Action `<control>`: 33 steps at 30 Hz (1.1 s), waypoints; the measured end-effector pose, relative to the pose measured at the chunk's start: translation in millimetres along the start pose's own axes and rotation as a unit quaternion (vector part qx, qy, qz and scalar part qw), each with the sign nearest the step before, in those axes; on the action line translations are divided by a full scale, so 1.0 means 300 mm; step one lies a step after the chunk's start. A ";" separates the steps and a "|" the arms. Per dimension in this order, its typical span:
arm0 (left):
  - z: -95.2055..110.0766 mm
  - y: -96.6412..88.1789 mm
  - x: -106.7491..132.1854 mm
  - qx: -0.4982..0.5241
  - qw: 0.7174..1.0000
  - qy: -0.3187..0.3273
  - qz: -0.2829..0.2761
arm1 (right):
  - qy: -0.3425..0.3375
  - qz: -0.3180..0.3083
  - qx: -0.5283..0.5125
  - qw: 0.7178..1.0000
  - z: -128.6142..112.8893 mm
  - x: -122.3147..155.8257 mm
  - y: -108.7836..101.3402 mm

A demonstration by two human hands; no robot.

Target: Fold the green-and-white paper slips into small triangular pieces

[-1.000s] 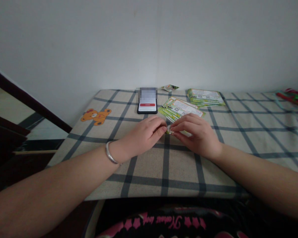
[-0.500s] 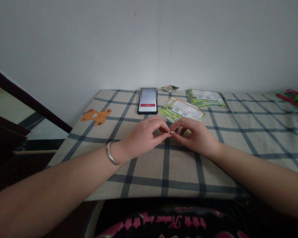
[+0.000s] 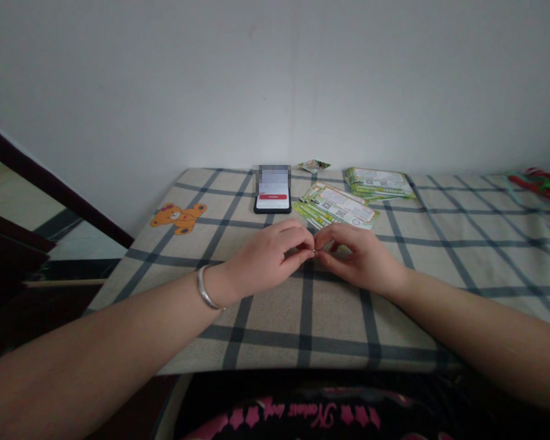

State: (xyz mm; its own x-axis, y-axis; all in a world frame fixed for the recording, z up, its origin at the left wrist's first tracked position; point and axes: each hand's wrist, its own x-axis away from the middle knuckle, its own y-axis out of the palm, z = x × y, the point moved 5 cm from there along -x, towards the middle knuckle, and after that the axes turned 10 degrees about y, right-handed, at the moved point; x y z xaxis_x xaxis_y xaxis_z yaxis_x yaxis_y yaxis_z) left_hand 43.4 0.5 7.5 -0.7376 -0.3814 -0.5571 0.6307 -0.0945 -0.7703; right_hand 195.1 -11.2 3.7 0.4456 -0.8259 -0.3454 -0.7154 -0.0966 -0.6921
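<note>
My left hand [image 3: 272, 255], with a silver bangle [image 3: 205, 288] on the wrist, is closed in a pinch between thumb and forefinger. Facing it, my right hand [image 3: 364, 255] pinches the same way, and the fingertips of both meet over the table. Between them is a tiny thin piece [image 3: 318, 250], seen edge-on, which looks like folded paper; the fingers cover most of it. Just beyond the right hand lie several fanned-out printed leaflets [image 3: 341, 208], green and white.
A phone [image 3: 273, 206] with a lit screen lies near the wall. Beside it is a small folded paper shape [image 3: 314, 165], then another leaflet stack [image 3: 380, 182]. An orange bear figure [image 3: 178, 217] is at left on the checked tablecloth [image 3: 270, 318]. Red and green items [image 3: 543, 185] sit far right.
Both hands keep their pinch at nearly the same place, with the fingertips slightly shifted. Less of the small piece shows between them. The whole view has dropped slightly.
</note>
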 end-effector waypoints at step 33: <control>-0.011 0.002 -0.007 0.004 1.000 -0.017 0.019 | -0.043 0.021 0.044 0.998 -0.024 -0.008 -0.010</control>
State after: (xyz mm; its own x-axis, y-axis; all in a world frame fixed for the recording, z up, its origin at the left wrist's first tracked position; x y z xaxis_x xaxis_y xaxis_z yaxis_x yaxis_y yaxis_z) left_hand 44.7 4.2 7.1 -0.7040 -0.4159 -0.5757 0.6609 -0.0870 -0.7454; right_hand 192.4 -12.9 11.1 0.4637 -0.7771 -0.4254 -0.6860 -0.0111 -0.7275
